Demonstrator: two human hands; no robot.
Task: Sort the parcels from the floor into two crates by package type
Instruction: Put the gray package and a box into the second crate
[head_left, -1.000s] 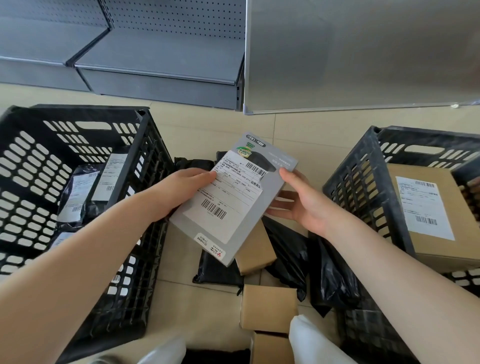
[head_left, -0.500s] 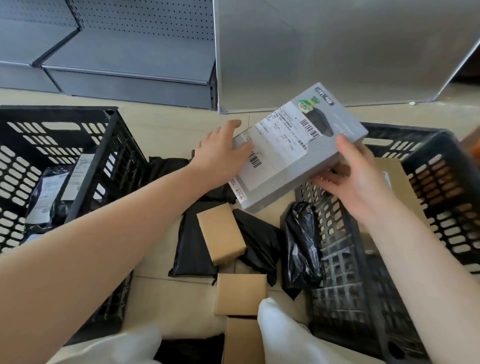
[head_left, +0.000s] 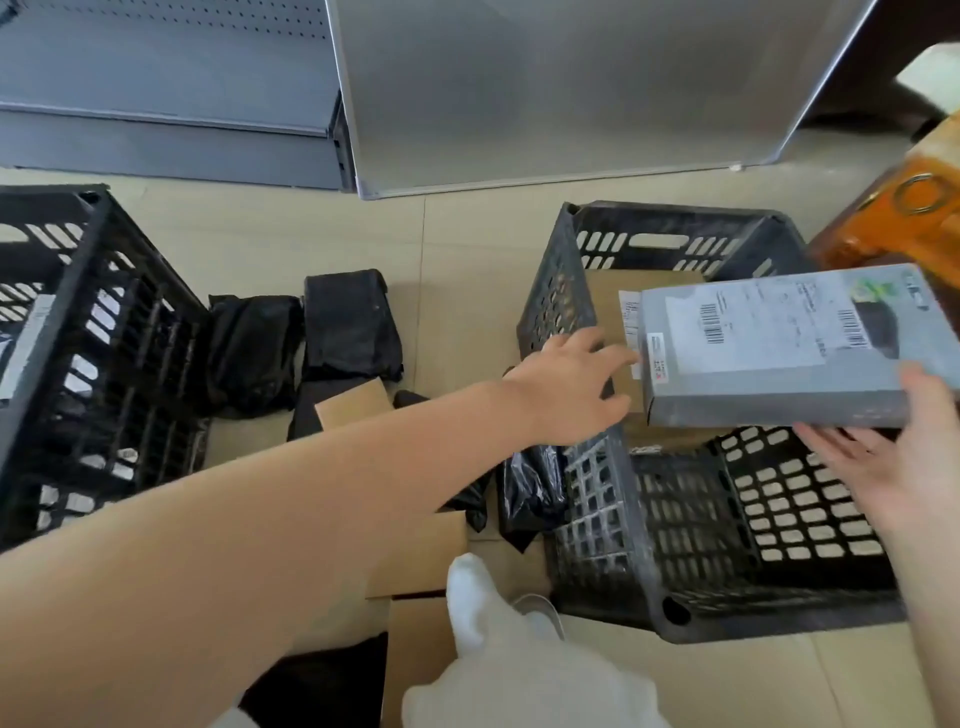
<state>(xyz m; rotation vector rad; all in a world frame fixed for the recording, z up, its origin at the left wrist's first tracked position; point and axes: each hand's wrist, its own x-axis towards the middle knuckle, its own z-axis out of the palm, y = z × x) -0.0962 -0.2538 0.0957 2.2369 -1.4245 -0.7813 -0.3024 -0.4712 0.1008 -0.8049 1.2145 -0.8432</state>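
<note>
Head cam view: my right hand (head_left: 883, 457) has the grey box (head_left: 789, 348) from underneath, thumb up on its near edge, label side up, hovering over the right crate (head_left: 597, 509). There's a brown box (head_left: 618, 306) lying in that crate, partly hidden under the grey one. My left hand (head_left: 566, 389) is out over the crate's left wall, fingers spread loose and holding nothing, tips just beside the grey box's corner; can't tell if they actually touch it. On the floor (head_left: 467, 249) between the crates are black bags (head_left: 353, 322) and a few cardboard boxes (head_left: 353, 400), with one more bag (head_left: 530, 493) slumped against the right crate. The left crate (head_left: 98, 332) sits well apart on the other side; its contents are too blurry to make out. Grey shelving (head_left: 171, 104) runs along the back.
</note>
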